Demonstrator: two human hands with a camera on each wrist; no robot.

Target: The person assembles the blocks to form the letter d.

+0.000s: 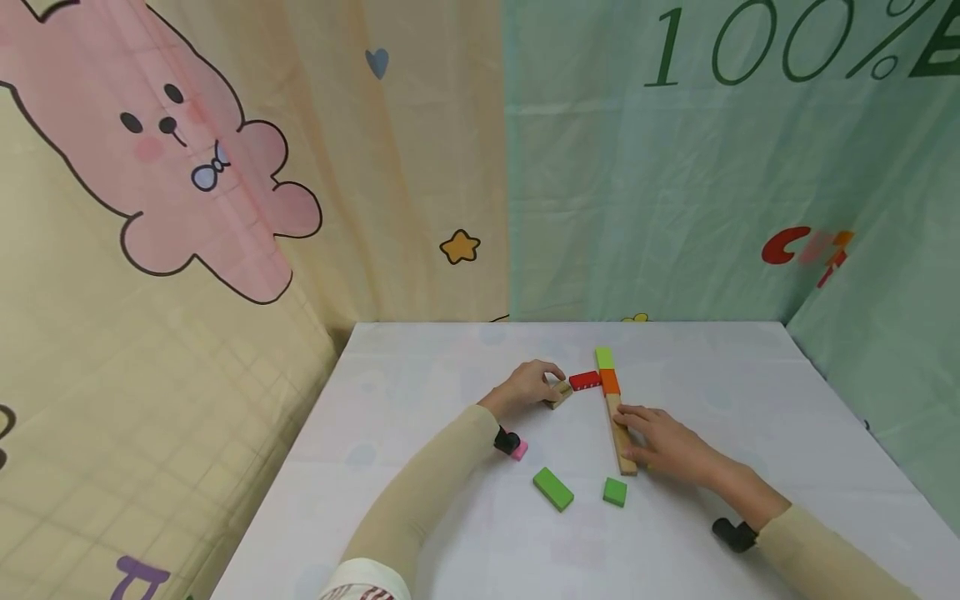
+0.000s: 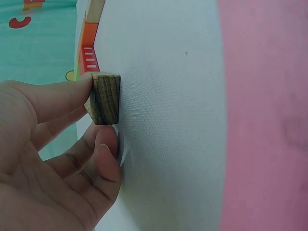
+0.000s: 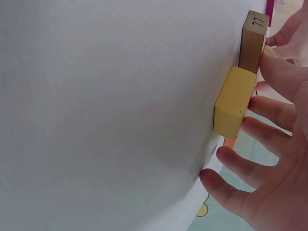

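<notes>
My left hand (image 1: 528,385) pinches a short plain wooden block (image 2: 107,98), whose dark-grained end faces the left wrist camera. Just beyond it on the table lies a red block (image 1: 585,381) with white marks, angled toward the orange block (image 1: 611,382). My right hand (image 1: 671,446) rests along a long plain wooden piece (image 1: 619,437), its fingers loosely spread and its thumb close to the near end. Close by the right fingers is a yellow block (image 3: 234,103), mostly hidden under the hand in the head view. The orange block joins the wooden piece's far end, with a light green block (image 1: 604,358) beyond.
Nearer the front lie a long green block (image 1: 553,489) and a short green block (image 1: 615,492). A pink block (image 1: 519,451) shows beside the left wrist camera. Printed curtains stand behind the white table (image 1: 450,358).
</notes>
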